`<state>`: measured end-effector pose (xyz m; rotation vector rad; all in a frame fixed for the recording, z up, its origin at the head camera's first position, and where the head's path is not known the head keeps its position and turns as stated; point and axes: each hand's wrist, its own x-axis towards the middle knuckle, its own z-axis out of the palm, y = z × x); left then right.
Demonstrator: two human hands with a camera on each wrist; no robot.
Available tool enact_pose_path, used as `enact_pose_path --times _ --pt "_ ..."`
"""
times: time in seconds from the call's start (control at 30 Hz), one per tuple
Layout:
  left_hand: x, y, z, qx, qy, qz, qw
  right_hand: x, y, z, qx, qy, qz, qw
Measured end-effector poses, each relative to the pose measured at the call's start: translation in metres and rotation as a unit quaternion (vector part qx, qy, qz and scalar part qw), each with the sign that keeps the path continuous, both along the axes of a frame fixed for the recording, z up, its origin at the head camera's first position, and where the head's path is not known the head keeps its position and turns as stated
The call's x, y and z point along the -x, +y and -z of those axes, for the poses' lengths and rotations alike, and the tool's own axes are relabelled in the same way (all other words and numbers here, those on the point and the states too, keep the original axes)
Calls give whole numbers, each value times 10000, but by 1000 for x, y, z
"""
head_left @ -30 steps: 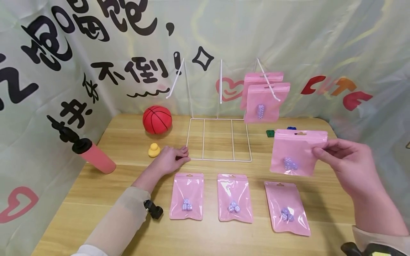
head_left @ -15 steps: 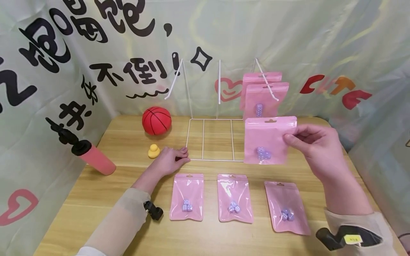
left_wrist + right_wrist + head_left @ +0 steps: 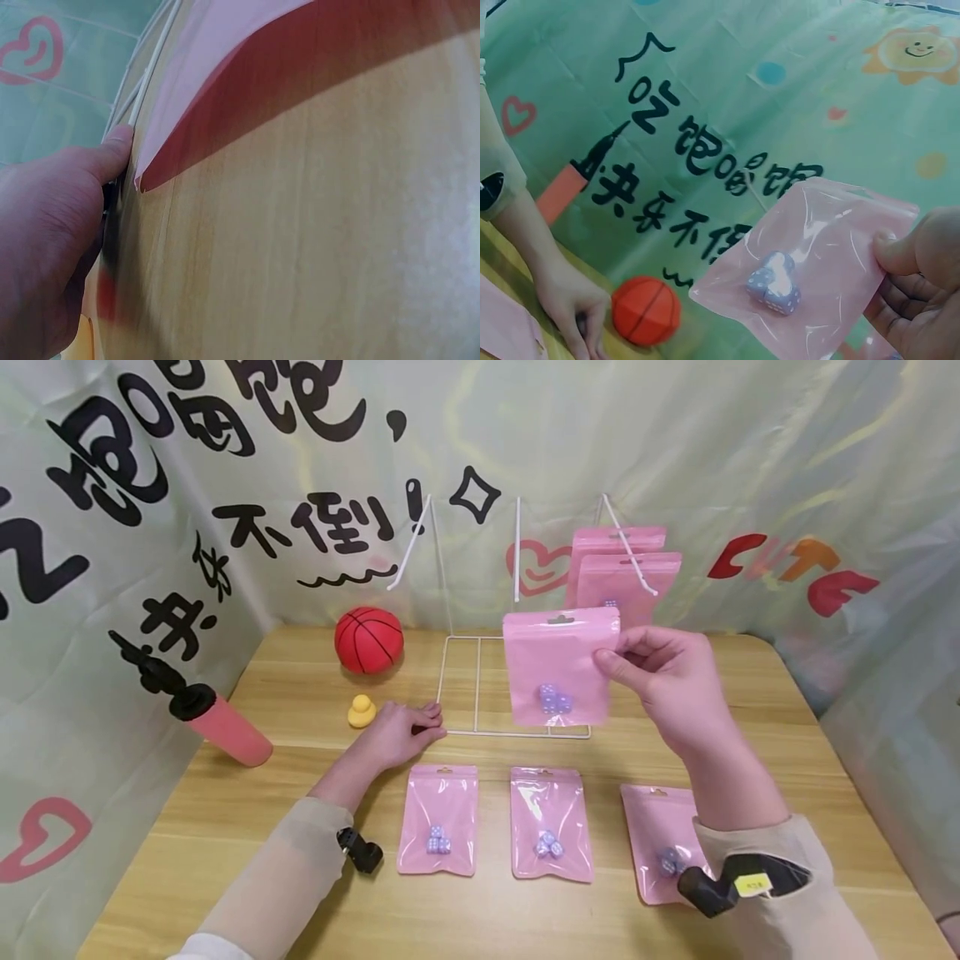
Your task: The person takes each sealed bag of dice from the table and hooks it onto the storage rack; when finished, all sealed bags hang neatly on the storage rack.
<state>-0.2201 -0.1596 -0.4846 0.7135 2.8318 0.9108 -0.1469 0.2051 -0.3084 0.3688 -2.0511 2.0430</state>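
Observation:
My right hand (image 3: 667, 681) pinches the right edge of a pink zip bag (image 3: 558, 643) between thumb and fingers. Lilac dice (image 3: 775, 283) show at the bottom of this bag, which hangs upright in front of the white wire display rack (image 3: 517, 736). At the rack's front left corner, my left hand (image 3: 401, 733) grips the base wire, its thumb (image 3: 116, 146) against the wire in the left wrist view. Two more pink bags (image 3: 660, 572) hang from the rack's right hook (image 3: 628, 543). Its middle hook (image 3: 517, 547) and left hook (image 3: 409, 545) carry nothing.
Three pink bags with dice lie in a row along the front: left (image 3: 438, 806), middle (image 3: 550, 810) and right (image 3: 652, 822), the last partly behind my right wrist. Left of the rack are a red basketball (image 3: 368, 641), a yellow duck (image 3: 362, 712) and a pink bottle (image 3: 228, 731).
My right hand has carried the held bag leftward and slightly up, from the right side to before the rack's middle. The left hand stays at the rack corner.

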Motion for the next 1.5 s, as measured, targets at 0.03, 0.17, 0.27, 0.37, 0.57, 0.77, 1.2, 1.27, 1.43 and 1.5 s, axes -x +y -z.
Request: enact_pose_path --times 0.03,0.17,0.27,0.37,0.57,0.77,1.2,1.27,1.43,1.5 --pt "0 0 0 -10 -3 -2 10000 2 -4 0 -25 -22 -8 10000" --pt "0 -1 -1 -53 66 8 10000 9 -19 -2 -139 -71 -27 9999" --pt "1 -1 0 4 202 47 9998 15 -28 -1 -97 -74 -41 9999" --pt "2 -1 2 69 284 67 9996 20 -35 1 -1 -82 -21 10000" --pt "2 -1 3 69 197 51 9998 30 -42 7 -44 -213 80 9997" --pt "1 -2 2 65 150 28 9999 41 -44 12 -105 -464 128 9988" --pt "2 -2 2 109 46 -21 9999 67 -47 18 46 -541 495 9973" --pt "2 -2 2 90 38 -10 10000 71 -48 17 55 -530 587 9968" --pt "2 -2 2 70 -27 -12 10000 79 -51 14 -199 -407 898 9949" --pt "2 -2 1 74 -49 -11 10000 82 -52 12 -326 -381 1026 9935"
